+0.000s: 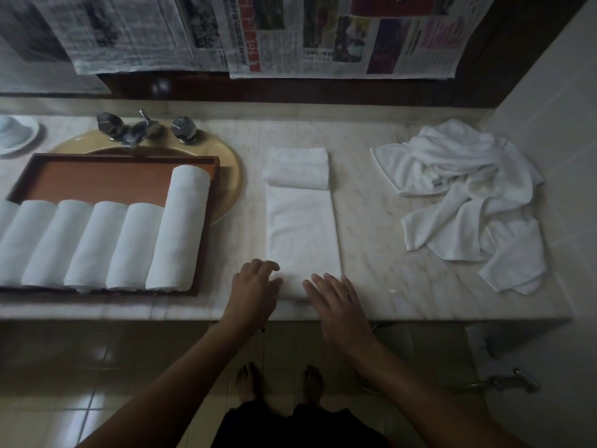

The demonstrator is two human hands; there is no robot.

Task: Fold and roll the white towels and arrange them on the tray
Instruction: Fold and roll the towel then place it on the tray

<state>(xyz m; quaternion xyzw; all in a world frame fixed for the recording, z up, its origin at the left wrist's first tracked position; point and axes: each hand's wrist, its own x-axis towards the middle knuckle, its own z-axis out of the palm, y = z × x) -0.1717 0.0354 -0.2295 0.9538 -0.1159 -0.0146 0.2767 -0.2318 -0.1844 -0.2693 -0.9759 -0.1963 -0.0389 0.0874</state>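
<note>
Lower left, the tray (pixel 97 179) holds six rolled towels (pixel 181 227). At centre the left hand (pixel 255 286), loosely bent, and the right hand (pixel 336 302), spread flat, meet the folded towel (pixel 302 231) lying on the desk (pixel 371 237). Rolling probably comes next and needs a tight, even first turn. Loose towels (pixel 462 189) wait at right.

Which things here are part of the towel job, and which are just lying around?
For the job: folded towel, rolled towels, tray, heap of loose towels.

Just lying about: tap, sink, white dish, newspapers.
</note>
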